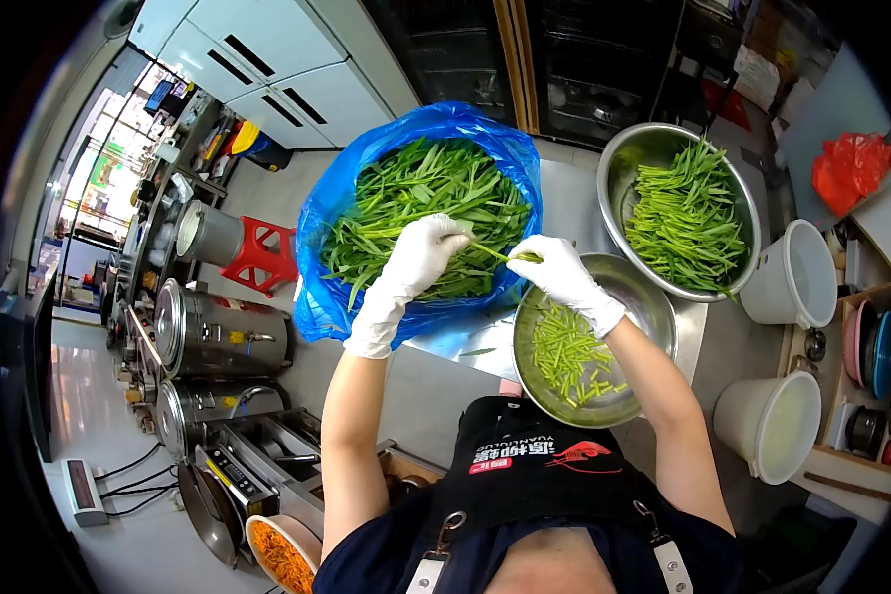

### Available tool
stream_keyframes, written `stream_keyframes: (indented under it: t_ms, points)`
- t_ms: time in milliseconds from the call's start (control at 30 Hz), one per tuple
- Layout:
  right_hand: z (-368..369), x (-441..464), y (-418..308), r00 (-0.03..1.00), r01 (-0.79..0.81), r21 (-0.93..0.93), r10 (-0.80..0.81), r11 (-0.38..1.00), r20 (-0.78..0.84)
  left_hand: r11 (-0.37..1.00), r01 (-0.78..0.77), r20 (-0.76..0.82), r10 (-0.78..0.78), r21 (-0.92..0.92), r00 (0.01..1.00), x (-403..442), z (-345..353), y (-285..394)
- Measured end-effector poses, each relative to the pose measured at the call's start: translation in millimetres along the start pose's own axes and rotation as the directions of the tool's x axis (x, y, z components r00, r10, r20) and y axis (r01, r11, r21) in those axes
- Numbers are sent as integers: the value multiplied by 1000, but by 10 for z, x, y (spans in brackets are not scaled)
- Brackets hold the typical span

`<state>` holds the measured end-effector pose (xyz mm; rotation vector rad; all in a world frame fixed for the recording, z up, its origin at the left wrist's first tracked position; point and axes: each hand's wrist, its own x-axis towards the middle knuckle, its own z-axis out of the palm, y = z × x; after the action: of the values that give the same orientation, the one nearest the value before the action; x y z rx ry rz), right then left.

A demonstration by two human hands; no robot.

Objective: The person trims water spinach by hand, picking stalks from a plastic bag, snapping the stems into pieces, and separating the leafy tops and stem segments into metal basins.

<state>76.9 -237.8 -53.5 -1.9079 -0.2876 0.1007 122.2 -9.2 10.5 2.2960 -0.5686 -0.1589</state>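
My left hand, in a white glove, pinches one end of a green stem over the leafy greens. These greens fill a blue plastic bag. The gloved right hand grips the stem's other end, above the left edge of a metal bowl. Short cut stem pieces lie in that bowl. Behind it, a larger metal bowl holds long leafy stems.
A metal table bears the bag and bowls. White buckets stand at the right. On the left are a red stool, steel pots and a bowl of orange shreds.
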Motion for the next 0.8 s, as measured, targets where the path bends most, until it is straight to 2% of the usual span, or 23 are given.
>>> stream_keyframes:
  t_ms: [67,167,267,333,433,567,633,667,767,800]
  points:
    - [-52,-46,-27,996,-78,154,72,985,43,943,80,15,-80,-323,997,-28,-10,-13]
    - [-155,-153,-85,971,-238,350,208,906,122,843,151,-113,-242,-516,964,-80,65,3]
    - [-222,-258,-148,918,-397,458,337,795,212,798,218,-32,-284,-562,958,-153,199,57]
    - [-202,-302,-159,936,-351,447,295,823,192,747,258,-25,-345,-612,938,-162,305,164]
    - [-170,-357,-125,949,-315,426,271,848,162,750,211,-84,-335,-627,938,-159,435,303]
    - [-210,-418,-56,954,-301,388,269,871,135,862,230,-131,-319,-451,939,-98,501,343]
    - [-247,-463,-19,959,-283,377,261,882,108,985,82,-208,-114,-155,971,-76,527,286]
    - [-276,-487,-11,955,-295,368,277,882,103,1000,3,-222,-2,3,975,-68,544,269]
    - [-385,-566,20,950,-309,345,303,886,71,950,-159,-211,219,271,953,-39,610,308]
    - [-421,-598,19,953,-299,341,300,891,53,929,-149,-256,244,340,936,-23,661,324]
